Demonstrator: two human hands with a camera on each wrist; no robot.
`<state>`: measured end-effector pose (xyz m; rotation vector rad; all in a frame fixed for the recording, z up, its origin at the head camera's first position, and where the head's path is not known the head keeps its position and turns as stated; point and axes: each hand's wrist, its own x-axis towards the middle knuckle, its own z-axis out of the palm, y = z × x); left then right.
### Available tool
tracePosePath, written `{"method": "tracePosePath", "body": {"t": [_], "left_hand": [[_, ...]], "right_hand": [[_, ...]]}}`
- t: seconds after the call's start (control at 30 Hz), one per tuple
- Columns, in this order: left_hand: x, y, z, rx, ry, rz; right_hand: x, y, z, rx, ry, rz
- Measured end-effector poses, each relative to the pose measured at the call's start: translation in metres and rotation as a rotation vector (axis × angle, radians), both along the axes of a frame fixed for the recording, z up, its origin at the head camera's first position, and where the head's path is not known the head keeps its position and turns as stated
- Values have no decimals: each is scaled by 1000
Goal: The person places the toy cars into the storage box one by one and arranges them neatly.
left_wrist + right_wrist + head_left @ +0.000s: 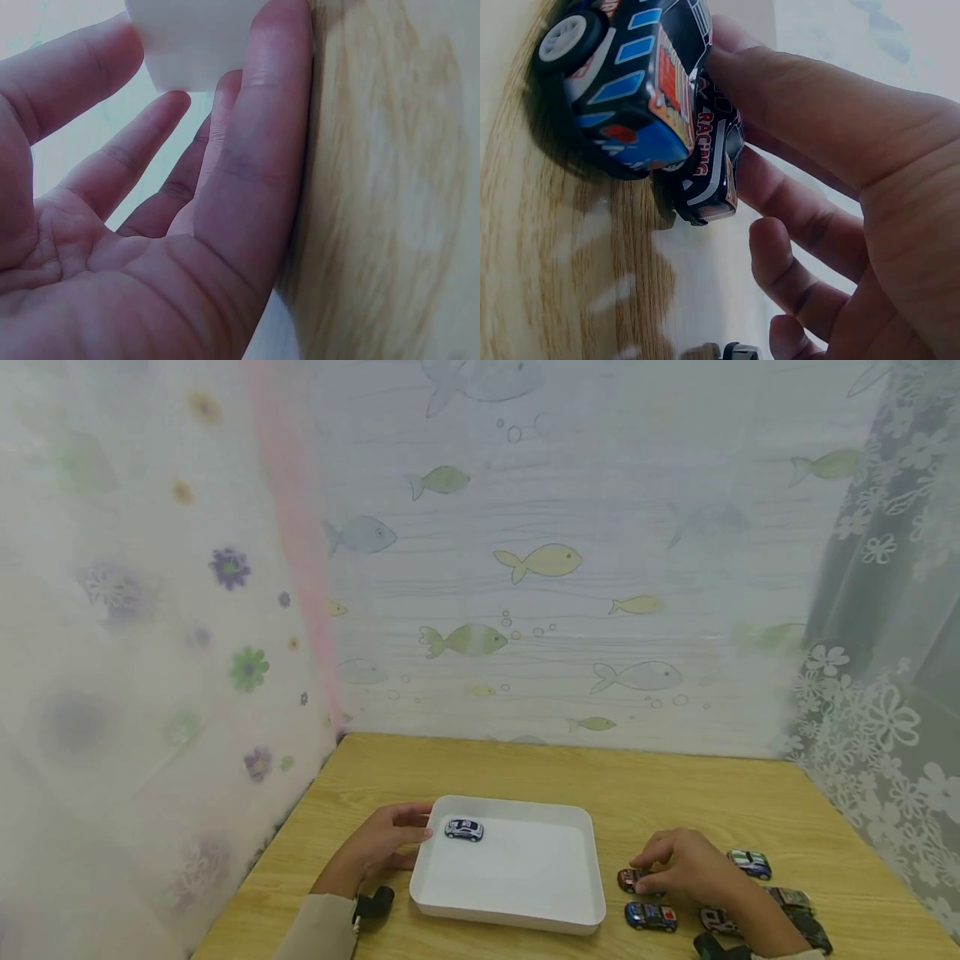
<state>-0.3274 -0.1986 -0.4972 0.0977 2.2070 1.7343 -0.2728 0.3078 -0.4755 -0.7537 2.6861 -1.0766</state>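
Observation:
A white tray point(536, 868) rests on the table, with a white-and-dark toy car point(463, 830) in its back left corner. At the tray's left wall is my left hand point(384, 839); in the left wrist view its fingers reach out fairly straight and touch the white side. My right hand point(693, 867), right of the tray, pinches a red-and-black toy car point(628, 880) between thumb and fingers. The right wrist view shows that car's dark side point(709, 161) with "RACING" lettering, low at the wood. Just in front of it stands a blue toy car point(651, 916), which the right hand does not hold.
Several more toy cars lie about the right forearm: a green-and-white car point(750, 863), a camouflage-coloured car point(791, 900), a dark car point(813, 933) and one partly hidden car point(717, 921). Fish-patterned sheeting point(555, 610) stands behind the wooden table point(480, 768).

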Motion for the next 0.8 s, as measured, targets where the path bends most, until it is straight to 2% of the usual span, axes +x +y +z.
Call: {"method": "tracePosePath", "body": {"t": [0.47,0.8], "left_hand": [[0,1,0,13,-2,-6],[0,0,-2,23,-1,-14]], "right_hand": [[-2,0,-3,0,-8,9],[0,-2,0,38,11,-84]]}}
